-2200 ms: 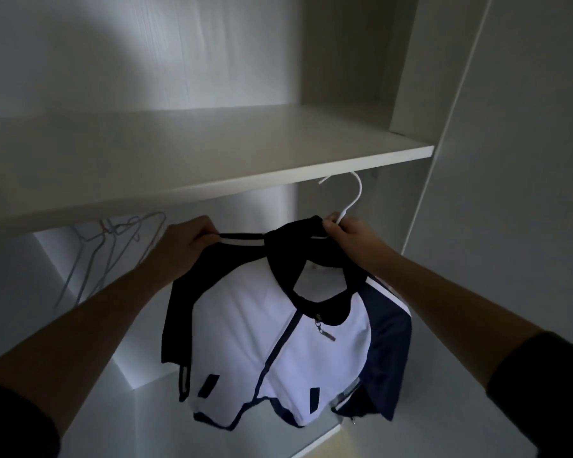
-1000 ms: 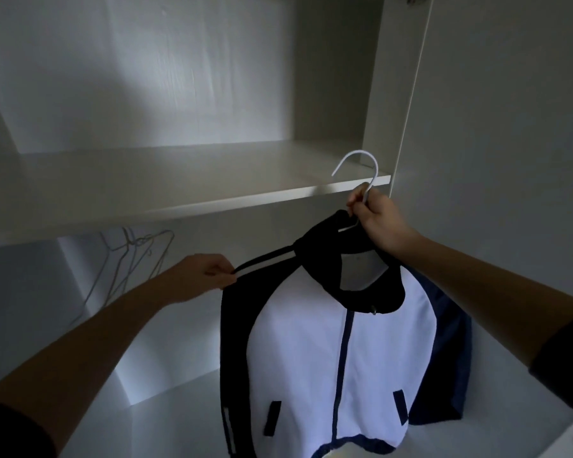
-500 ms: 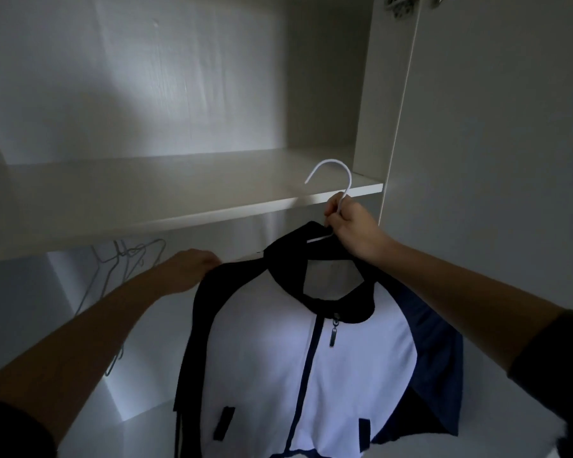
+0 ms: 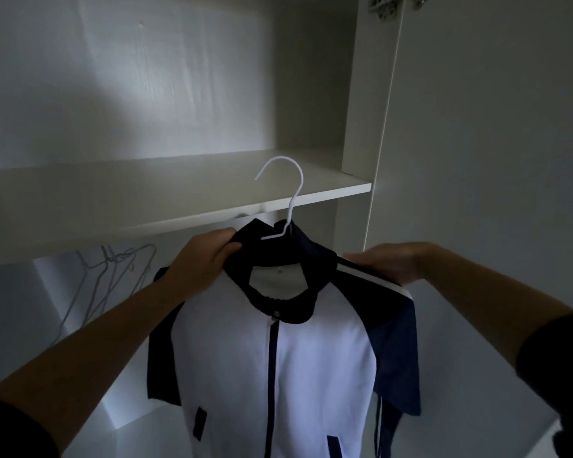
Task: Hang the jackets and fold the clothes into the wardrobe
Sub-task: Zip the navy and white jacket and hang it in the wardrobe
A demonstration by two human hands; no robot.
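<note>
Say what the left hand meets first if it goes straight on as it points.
The left hand grips the jacket collar; going on up and rightward, it likely meets the hanger neck first, though depth is unclear.

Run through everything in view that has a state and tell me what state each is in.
jacket, zipped up, on the hanger.
hanger, hook free, not hung on anything.
left hand, grips the jacket's collar.
right hand, on the jacket's shoulder, grip unclear.
spare hangers, hanging under the shelf.
wardrobe door, open.
</note>
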